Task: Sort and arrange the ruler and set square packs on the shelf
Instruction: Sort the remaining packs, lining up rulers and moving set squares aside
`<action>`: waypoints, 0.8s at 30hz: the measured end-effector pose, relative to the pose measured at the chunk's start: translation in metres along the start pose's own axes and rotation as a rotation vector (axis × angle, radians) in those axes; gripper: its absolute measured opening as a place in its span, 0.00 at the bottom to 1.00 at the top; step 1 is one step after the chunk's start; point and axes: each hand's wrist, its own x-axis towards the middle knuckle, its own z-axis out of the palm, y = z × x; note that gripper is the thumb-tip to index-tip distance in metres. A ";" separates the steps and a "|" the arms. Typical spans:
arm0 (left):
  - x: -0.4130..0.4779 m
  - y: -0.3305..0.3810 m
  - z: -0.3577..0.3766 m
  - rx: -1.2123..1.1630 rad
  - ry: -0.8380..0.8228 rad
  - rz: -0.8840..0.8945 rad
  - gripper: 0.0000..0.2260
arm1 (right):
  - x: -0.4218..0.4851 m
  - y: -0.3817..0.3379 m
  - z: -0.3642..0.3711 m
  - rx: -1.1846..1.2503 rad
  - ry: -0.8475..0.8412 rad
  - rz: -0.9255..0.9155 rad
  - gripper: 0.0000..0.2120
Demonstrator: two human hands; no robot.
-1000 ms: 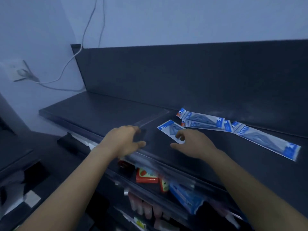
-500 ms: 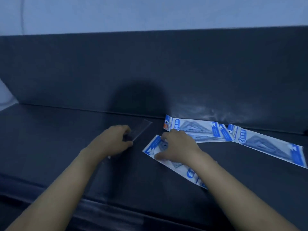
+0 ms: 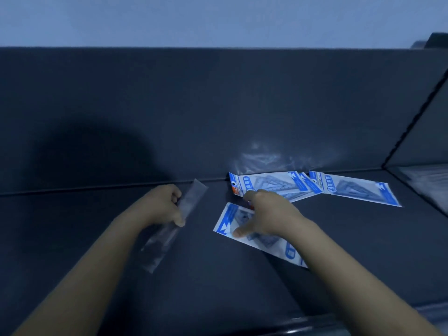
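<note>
On the dark shelf (image 3: 242, 287) my left hand (image 3: 162, 206) grips a clear ruler pack (image 3: 191, 200) that runs diagonally from the back wall toward me. My right hand (image 3: 266, 214) rests spread on a blue-and-white set square pack (image 3: 230, 221), thumb pressing near its left end, fingers reaching to a second pack (image 3: 271, 184) behind it. A third blue pack (image 3: 354, 190) lies to the right, overlapping the second one's end.
The shelf's dark back panel (image 3: 218, 112) rises right behind the packs. A side panel (image 3: 421, 132) closes the shelf at the right, with something pale lying at its foot (image 3: 424, 180). The shelf's front edge (image 3: 303, 328) runs along the bottom.
The view has swung right and closer. My left hand has turned the clear ruler pack more upright toward the back wall; my right hand has spread across the nearest blue pack.
</note>
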 end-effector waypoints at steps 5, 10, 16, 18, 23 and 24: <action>0.000 -0.014 0.002 -0.183 -0.095 0.091 0.16 | -0.010 0.001 0.005 -0.066 -0.002 0.115 0.25; 0.005 -0.020 -0.001 -0.305 -0.170 0.217 0.07 | -0.013 0.005 0.010 0.027 -0.012 0.277 0.27; -0.006 -0.009 -0.002 -0.483 -0.192 0.318 0.05 | -0.020 0.009 0.011 0.159 -0.005 0.272 0.20; -0.010 -0.004 -0.005 -0.543 -0.176 0.351 0.05 | -0.025 0.010 0.009 0.281 -0.017 0.212 0.14; -0.021 0.017 -0.005 -0.574 -0.148 0.422 0.05 | -0.051 0.024 -0.014 0.505 -0.022 0.043 0.10; -0.024 0.025 -0.004 -0.557 -0.143 0.436 0.05 | -0.057 0.030 -0.023 0.519 0.011 0.012 0.09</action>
